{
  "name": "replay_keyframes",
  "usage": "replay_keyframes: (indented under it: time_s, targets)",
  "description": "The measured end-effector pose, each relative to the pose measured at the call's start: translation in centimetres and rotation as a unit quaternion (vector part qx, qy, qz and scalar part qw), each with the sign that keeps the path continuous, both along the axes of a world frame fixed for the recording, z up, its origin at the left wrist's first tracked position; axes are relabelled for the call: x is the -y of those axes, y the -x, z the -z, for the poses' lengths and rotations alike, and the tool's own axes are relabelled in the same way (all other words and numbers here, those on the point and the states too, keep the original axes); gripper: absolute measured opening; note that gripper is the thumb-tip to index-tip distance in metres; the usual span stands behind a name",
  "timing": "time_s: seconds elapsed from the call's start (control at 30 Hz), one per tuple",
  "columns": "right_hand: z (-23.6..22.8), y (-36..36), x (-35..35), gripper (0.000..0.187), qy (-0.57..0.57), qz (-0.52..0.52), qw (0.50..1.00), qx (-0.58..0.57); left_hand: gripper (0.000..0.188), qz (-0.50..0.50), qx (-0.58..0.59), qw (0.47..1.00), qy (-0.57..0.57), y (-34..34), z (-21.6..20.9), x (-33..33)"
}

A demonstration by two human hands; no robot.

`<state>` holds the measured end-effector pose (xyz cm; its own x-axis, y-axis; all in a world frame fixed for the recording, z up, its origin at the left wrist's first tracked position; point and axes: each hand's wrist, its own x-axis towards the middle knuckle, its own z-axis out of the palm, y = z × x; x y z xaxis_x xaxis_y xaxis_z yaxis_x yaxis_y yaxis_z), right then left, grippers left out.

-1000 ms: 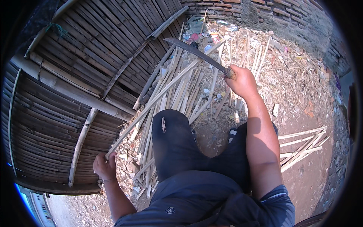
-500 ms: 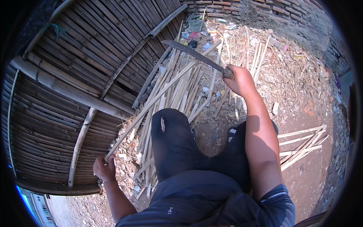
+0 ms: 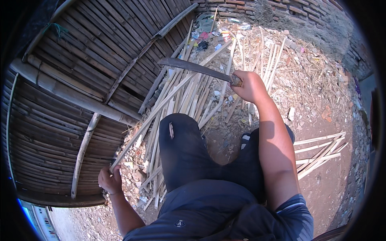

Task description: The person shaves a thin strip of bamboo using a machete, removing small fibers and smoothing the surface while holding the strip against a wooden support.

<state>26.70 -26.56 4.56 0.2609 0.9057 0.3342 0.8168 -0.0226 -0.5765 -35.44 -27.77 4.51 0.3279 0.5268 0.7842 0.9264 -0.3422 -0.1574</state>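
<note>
At the lower left my left hand [image 3: 109, 180] is closed round the near end of a long bamboo strip [image 3: 155, 113]. The strip slants away from me to the upper right, over a heap of split bamboo strips [image 3: 192, 97]. My right hand [image 3: 250, 86] grips the short handle of a machete [image 3: 197, 68]. Its dark blade, with a curved tip, points left and lies across the held strip in this view; I cannot tell whether they touch. My left knee, in dark trousers, covers part of the heap.
A bamboo-slat wall [image 3: 92, 56] rises along the left. Brick wall [image 3: 289, 14] closes off the far side. Coloured litter [image 3: 205, 36] lies near its foot. Dry shavings [image 3: 301, 72] cover the ground ahead, and more bamboo strips [image 3: 321, 154] lie to my right.
My right hand has come slightly nearer and left with the machete. The blade's tip has dropped toward me along the strip. My left hand has stayed almost still.
</note>
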Motion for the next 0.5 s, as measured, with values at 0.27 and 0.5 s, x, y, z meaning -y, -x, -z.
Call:
replay_keyframes:
  time_s: [0.27,0.5]
  targets:
    - [0.2,-1.8,0.3,0.038,0.017,0.089,0.991,-0.099,0.046,0.009,0.003,1.0,0.007,0.3,0.2,-0.1]
    - [0.5,-1.1,0.2,0.041,-0.002,0.036,0.999,0.002,0.048,0.015,0.007,1.0,0.005,-0.2,-0.1,-0.2]
